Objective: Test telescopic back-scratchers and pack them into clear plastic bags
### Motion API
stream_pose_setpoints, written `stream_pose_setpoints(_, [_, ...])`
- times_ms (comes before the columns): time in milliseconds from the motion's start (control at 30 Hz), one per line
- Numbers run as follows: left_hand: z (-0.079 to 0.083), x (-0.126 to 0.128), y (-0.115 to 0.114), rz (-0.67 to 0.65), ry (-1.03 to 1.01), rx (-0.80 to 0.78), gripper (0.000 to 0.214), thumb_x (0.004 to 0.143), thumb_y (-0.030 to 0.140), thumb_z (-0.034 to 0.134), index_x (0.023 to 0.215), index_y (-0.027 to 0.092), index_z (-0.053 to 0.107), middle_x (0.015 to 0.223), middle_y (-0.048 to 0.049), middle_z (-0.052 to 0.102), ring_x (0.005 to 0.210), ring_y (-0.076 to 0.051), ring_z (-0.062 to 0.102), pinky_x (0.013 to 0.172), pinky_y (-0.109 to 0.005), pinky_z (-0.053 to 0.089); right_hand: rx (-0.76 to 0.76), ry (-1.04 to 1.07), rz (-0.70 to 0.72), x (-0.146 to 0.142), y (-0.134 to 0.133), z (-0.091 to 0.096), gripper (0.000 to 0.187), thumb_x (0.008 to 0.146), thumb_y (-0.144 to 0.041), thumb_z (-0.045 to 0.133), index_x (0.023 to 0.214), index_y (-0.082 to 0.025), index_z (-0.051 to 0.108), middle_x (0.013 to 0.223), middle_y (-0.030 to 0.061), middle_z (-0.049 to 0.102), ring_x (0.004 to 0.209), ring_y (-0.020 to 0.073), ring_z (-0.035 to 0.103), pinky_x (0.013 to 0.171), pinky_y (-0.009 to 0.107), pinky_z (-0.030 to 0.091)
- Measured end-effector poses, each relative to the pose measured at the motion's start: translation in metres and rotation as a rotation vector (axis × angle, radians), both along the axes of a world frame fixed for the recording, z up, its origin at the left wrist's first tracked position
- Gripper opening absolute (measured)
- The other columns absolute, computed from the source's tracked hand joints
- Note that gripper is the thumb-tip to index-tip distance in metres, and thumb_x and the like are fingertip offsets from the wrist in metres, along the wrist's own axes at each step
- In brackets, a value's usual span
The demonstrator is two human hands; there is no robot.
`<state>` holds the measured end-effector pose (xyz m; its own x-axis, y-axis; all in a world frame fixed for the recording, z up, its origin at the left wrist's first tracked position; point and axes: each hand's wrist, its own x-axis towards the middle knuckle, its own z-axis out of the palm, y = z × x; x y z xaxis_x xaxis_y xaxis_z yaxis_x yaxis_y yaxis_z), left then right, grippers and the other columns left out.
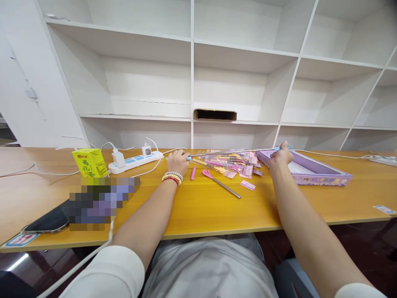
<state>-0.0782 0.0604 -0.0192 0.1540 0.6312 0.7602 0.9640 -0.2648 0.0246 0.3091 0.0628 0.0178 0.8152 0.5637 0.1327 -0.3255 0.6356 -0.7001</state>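
Observation:
A long telescopic back scratcher (232, 152) is stretched out between my two hands, its thin metal rod nearly level. My left hand (178, 162) is closed around its blue grip. At the other end, my right hand (281, 156) pinches the light-blue head, which the fingers partly cover. Beneath the rod lies a pile of bagged back scratchers (231, 162) with pink and yellow claws. Nearer me are an unwrapped pink-clawed back scratcher (221, 184), a short pink stick-shaped piece (193, 173) and a small pink card (247, 185).
A shallow purple box (322, 179) lies at the right, beside my right hand. On the left are a power strip (136, 162) with plugs and cables, a yellow drink carton (89, 162) and a phone (49, 217). White shelves (149, 82) rise behind the table.

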Motion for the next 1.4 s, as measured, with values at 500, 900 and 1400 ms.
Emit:
stream_pose_setpoints(500, [-0.011, -0.049, 0.021, 0.186, -0.422, -0.114, 0.024, 0.081, 0.027, 0.048, 0.092, 0.022, 0.069, 0.103, -0.0081, 0.059, 0.087, -0.021, 0.056, 0.069, -0.033, 0.042, 0.060, 0.301, -0.272, 0.037, -0.033, 0.014, 0.027, 0.080, -0.034, 0.054, 0.062, -0.020, 0.040, 0.051, -0.0078, 0.039, 0.035, 0.0026, 0.033, 0.033, 0.018, 0.021])
stream_pose_setpoints(900, [0.005, -0.027, 0.005, 0.134, -0.309, -0.088, 0.028, 0.083, 0.029, 0.046, 0.098, 0.024, 0.069, 0.096, -0.0072, 0.060, 0.086, -0.021, 0.055, 0.070, -0.030, 0.039, 0.163, 0.095, -0.088, 0.031, -0.033, 0.018, 0.032, 0.082, -0.045, 0.052, 0.063, -0.020, 0.044, 0.042, -0.0100, 0.027, 0.032, 0.0045, 0.025, 0.029, 0.017, 0.020])
stream_pose_setpoints(1400, [0.002, 0.062, -0.032, -0.343, 0.029, -0.188, 0.029, 0.084, 0.035, 0.049, 0.105, 0.026, 0.067, 0.098, -0.0056, 0.062, 0.088, -0.018, 0.057, 0.075, -0.027, 0.041, -0.063, -0.607, 0.858, -0.164, -0.037, -0.029, 0.040, 0.071, -0.056, 0.059, 0.066, -0.016, 0.056, 0.053, 0.0005, 0.058, 0.042, 0.0103, 0.052, 0.037, 0.020, 0.038])
